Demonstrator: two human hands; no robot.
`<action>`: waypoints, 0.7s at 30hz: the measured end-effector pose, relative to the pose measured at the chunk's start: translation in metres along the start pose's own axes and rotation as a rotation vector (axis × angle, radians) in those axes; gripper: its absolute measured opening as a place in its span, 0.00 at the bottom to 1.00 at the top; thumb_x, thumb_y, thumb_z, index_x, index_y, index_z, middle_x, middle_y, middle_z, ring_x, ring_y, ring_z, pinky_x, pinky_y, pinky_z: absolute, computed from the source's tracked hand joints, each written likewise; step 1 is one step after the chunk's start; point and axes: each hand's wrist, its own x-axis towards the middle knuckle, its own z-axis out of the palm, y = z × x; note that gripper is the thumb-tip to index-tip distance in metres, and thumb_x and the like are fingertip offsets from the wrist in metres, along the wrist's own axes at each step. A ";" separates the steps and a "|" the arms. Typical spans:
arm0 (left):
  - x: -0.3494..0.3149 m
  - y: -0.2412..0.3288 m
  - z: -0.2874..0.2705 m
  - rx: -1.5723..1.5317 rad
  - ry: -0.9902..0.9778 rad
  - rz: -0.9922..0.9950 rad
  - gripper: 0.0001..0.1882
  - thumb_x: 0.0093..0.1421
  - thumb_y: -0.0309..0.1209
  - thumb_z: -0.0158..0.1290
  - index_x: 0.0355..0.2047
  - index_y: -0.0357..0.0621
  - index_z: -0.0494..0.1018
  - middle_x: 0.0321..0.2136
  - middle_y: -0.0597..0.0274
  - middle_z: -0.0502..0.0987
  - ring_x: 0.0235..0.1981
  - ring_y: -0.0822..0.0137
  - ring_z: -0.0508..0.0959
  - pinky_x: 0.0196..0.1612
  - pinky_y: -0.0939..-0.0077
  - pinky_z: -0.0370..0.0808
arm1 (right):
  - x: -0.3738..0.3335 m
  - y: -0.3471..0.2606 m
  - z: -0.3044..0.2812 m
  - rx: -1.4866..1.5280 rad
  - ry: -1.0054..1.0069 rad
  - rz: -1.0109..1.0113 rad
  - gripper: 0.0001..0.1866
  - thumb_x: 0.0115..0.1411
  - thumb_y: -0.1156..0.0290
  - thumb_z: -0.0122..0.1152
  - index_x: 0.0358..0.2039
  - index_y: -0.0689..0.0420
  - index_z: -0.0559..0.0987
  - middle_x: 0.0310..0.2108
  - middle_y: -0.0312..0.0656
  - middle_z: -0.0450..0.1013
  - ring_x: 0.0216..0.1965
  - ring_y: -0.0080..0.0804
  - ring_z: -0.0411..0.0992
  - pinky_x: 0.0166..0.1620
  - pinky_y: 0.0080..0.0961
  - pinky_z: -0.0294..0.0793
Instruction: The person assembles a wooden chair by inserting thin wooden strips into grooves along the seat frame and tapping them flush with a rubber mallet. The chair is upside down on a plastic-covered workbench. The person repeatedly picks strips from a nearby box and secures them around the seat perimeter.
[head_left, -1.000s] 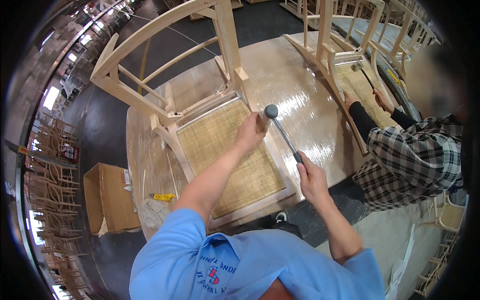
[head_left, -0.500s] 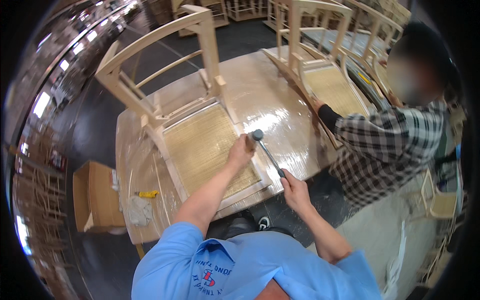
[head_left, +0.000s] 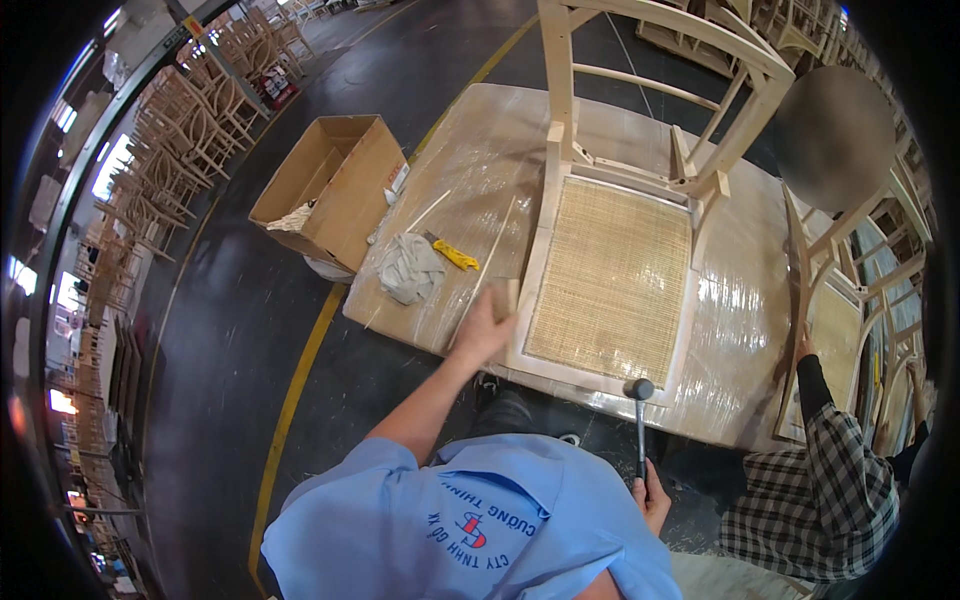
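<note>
A pale wooden chair sits on the table in front of me, its backrest toward the far side. Woven cane fills its seat frame. At the seat's left front corner, my left hand is closed round a small wooden block, somewhat blurred by motion. My right hand grips the handle of a mallet. The mallet's dark round head appears over the seat's front rail, near its right corner, apart from the block.
The table has a shiny plastic cover. Left of the chair lie a yellow-handled knife, a grey-white cloth and thin strips. A cardboard box stands beyond. At right, a person in checked sleeves works on another chair.
My view has turned left. My left hand has carried the block from the seat's right edge to its left side. The mallet, earlier beside the block, is now apart from it.
</note>
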 end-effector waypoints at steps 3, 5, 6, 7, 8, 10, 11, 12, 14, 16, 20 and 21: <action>0.047 -0.031 -0.041 0.131 -0.029 -0.122 0.51 0.60 0.51 0.61 0.74 0.32 0.53 0.61 0.28 0.72 0.62 0.37 0.75 0.64 0.53 0.72 | 0.031 -0.021 0.025 -0.083 -0.156 -0.045 0.23 0.71 0.70 0.59 0.64 0.66 0.75 0.27 0.38 0.73 0.28 0.19 0.65 0.32 0.22 0.70; 0.086 -0.039 -0.057 0.179 -0.065 -0.126 0.54 0.59 0.51 0.62 0.75 0.33 0.51 0.58 0.28 0.75 0.60 0.37 0.76 0.63 0.53 0.73 | 0.059 -0.046 0.057 -0.129 -0.226 -0.096 0.24 0.70 0.69 0.60 0.64 0.66 0.74 0.29 0.40 0.75 0.29 0.21 0.68 0.34 0.23 0.72; 0.108 -0.043 -0.062 0.205 -0.087 -0.121 0.55 0.59 0.52 0.62 0.75 0.33 0.50 0.57 0.28 0.76 0.59 0.36 0.77 0.62 0.53 0.73 | 0.072 -0.059 0.076 -0.150 -0.255 -0.119 0.25 0.70 0.68 0.61 0.64 0.65 0.74 0.30 0.41 0.76 0.30 0.21 0.69 0.36 0.23 0.73; 0.129 -0.046 -0.065 0.224 -0.080 -0.100 0.55 0.58 0.52 0.62 0.76 0.34 0.49 0.56 0.28 0.77 0.58 0.36 0.78 0.62 0.52 0.74 | 0.086 -0.072 0.099 -0.100 -0.271 -0.051 0.25 0.70 0.68 0.61 0.65 0.65 0.74 0.31 0.42 0.77 0.31 0.22 0.70 0.37 0.24 0.74; 0.151 -0.053 -0.066 0.243 -0.064 -0.078 0.56 0.58 0.52 0.63 0.76 0.35 0.48 0.54 0.28 0.77 0.57 0.36 0.78 0.61 0.52 0.74 | 0.100 -0.080 0.126 -0.046 -0.288 0.007 0.25 0.70 0.67 0.61 0.65 0.64 0.74 0.32 0.42 0.77 0.32 0.22 0.71 0.38 0.24 0.74; 0.195 -0.051 -0.064 0.275 -0.077 -0.057 0.56 0.58 0.52 0.63 0.77 0.38 0.47 0.53 0.28 0.78 0.56 0.36 0.79 0.60 0.51 0.75 | 0.125 -0.083 0.182 0.053 -0.270 -0.012 0.24 0.71 0.68 0.60 0.64 0.62 0.75 0.34 0.41 0.79 0.34 0.20 0.72 0.39 0.23 0.74; 0.214 -0.051 -0.062 0.292 -0.108 -0.076 0.55 0.58 0.51 0.62 0.77 0.39 0.48 0.52 0.29 0.79 0.55 0.36 0.79 0.60 0.51 0.75 | 0.138 -0.081 0.211 0.074 -0.262 0.004 0.23 0.71 0.68 0.59 0.65 0.62 0.74 0.35 0.43 0.80 0.34 0.24 0.75 0.40 0.25 0.75; 0.231 -0.053 -0.064 0.316 -0.133 -0.097 0.55 0.58 0.51 0.62 0.77 0.40 0.48 0.52 0.30 0.79 0.55 0.36 0.80 0.60 0.51 0.75 | 0.151 -0.083 0.239 0.100 -0.258 0.017 0.23 0.72 0.69 0.58 0.65 0.62 0.74 0.36 0.46 0.80 0.34 0.29 0.77 0.41 0.27 0.76; 0.260 -0.060 -0.070 0.329 -0.165 -0.135 0.53 0.60 0.49 0.62 0.78 0.45 0.47 0.55 0.33 0.78 0.57 0.37 0.79 0.60 0.50 0.75 | 0.172 -0.105 0.288 0.031 -0.205 -0.049 0.24 0.72 0.69 0.55 0.66 0.62 0.72 0.41 0.56 0.81 0.39 0.46 0.82 0.45 0.34 0.79; 0.272 -0.066 -0.063 0.377 -0.122 -0.050 0.49 0.61 0.46 0.62 0.76 0.46 0.51 0.54 0.36 0.79 0.57 0.38 0.78 0.59 0.50 0.76 | 0.194 -0.107 0.332 0.009 -0.023 -0.248 0.26 0.71 0.71 0.53 0.67 0.62 0.71 0.49 0.65 0.78 0.49 0.60 0.79 0.53 0.44 0.77; 0.268 -0.076 -0.051 0.468 -0.090 0.388 0.28 0.61 0.36 0.60 0.62 0.44 0.71 0.47 0.44 0.80 0.52 0.41 0.79 0.53 0.50 0.77 | 0.231 -0.125 0.377 -0.194 0.058 -0.111 0.29 0.67 0.73 0.53 0.69 0.63 0.68 0.48 0.66 0.77 0.49 0.63 0.77 0.53 0.49 0.76; 0.259 -0.077 -0.047 0.461 -0.150 0.520 0.23 0.61 0.32 0.59 0.57 0.44 0.76 0.45 0.46 0.80 0.50 0.41 0.79 0.51 0.50 0.77 | 0.236 -0.124 0.381 -0.250 0.081 -0.060 0.29 0.67 0.73 0.53 0.69 0.62 0.67 0.47 0.67 0.77 0.49 0.63 0.77 0.53 0.50 0.76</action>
